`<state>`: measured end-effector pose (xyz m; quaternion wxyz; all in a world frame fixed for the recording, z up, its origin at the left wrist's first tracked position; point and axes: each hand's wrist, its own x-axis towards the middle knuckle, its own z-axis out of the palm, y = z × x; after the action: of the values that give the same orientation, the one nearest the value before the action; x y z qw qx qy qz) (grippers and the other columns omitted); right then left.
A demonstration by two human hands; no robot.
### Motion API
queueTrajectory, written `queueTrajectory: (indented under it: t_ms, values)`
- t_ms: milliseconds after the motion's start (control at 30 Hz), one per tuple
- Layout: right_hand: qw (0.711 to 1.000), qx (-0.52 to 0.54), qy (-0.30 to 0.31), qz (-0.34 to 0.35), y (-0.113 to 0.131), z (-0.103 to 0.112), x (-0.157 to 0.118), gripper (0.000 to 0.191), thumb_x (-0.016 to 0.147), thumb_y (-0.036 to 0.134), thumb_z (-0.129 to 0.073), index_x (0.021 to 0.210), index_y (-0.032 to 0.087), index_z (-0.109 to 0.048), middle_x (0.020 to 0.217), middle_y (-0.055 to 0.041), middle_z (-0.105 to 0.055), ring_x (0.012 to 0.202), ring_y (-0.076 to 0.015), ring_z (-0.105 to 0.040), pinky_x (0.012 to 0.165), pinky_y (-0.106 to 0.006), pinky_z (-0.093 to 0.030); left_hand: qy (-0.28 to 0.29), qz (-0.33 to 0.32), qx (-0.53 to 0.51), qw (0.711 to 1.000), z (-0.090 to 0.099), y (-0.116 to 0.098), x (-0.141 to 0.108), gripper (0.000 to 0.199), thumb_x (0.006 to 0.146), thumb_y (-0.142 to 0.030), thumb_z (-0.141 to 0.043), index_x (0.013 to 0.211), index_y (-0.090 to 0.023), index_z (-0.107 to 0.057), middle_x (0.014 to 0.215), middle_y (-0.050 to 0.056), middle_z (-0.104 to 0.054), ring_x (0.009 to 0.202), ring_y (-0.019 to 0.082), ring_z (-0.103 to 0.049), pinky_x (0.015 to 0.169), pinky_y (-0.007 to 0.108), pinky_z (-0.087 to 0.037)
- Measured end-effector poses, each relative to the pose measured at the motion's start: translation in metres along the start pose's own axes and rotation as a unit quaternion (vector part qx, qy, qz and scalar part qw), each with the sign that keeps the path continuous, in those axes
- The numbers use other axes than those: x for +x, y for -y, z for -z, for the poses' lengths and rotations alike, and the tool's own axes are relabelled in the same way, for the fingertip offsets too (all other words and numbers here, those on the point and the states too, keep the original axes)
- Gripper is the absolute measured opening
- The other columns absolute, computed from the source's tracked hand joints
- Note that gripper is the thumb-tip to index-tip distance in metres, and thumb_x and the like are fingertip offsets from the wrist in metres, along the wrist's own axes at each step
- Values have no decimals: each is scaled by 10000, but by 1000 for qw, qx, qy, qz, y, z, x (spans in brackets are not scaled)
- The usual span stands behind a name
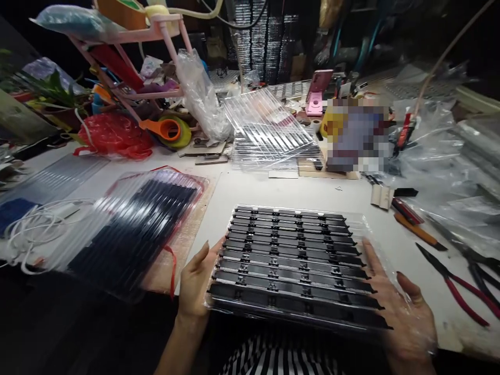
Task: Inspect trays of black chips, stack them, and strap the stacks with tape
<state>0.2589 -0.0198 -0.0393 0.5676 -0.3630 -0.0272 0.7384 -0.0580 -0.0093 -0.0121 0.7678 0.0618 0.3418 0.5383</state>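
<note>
A clear plastic tray [365,221] filled with rows of black slotted strips [289,250] is held level at the table's front edge. My left hand [195,286] grips its left side, thumb up along the edge. Under and around the right side is my right hand [406,307], its fingers partly seen through the clear plastic. To the left lies another clear tray [105,208] with dark strips, blurred, over a brown board with a red ribbon [172,265].
Pliers with red handles [457,286] and an orange cutter [420,232] lie at the right. Clear empty trays [269,130] are stacked behind. A pink rack [128,36], a red bag [113,135] and white cables [35,234] are on the left; plastic bags [433,151] fill the right.
</note>
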Motion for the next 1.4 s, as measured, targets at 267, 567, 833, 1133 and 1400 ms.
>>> queueTrajectory:
  t_ms: [267, 567, 833, 1133, 1400]
  values:
    - [999, 38, -22, 26, 2, -19, 1, 527, 822, 338, -421, 1348, 371, -421, 1334, 18, -528, 1173, -234, -532, 1027, -549, -360, -65, -25, 108, 992, 0, 8, -4, 666, 832, -139, -514, 1431, -311, -282, 1263, 36, -597, 1147, 240, -560, 1034, 381, -406]
    - [998, 61, 8, 9, 5, -26, 1, 529, 786, 309, -382, 1304, 338, -484, 1287, 9, -568, 1127, -220, -564, 972, -488, -433, -96, -3, 125, 987, 12, 5, 0, 662, 824, -178, -552, 1389, -429, -316, 1277, -60, -582, 1224, 214, -484, 1086, 351, -337]
    - [996, 88, -26, 5, 6, -19, 1, 522, 864, 481, -379, 1316, 245, -487, 1302, -64, -556, 1191, -242, -514, 1043, -511, -340, -108, -44, 134, 984, 2, 11, 5, 636, 815, -139, -540, 1395, -330, -360, 1268, -2, -594, 1205, 240, -505, 1073, 388, -358]
    - [997, 66, 4, -33, 5, -11, -2, 448, 902, 428, -384, 1302, 263, -499, 1336, -25, -528, 1229, -201, -476, 1077, -455, -314, -103, -44, 135, 985, -13, 13, 6, 608, 820, -152, -516, 1395, -287, -372, 1240, 32, -614, 1166, 261, -541, 1041, 395, -403]
    - [997, 65, -10, -36, 7, -14, -1, 459, 912, 373, -324, 1350, 290, -437, 1338, -29, -526, 1155, -198, -544, 1012, -466, -401, -89, -48, 154, 983, -8, 13, 4, 634, 794, -162, -565, 1387, -288, -382, 1209, 51, -629, 1028, 262, -629, 978, 408, -456]
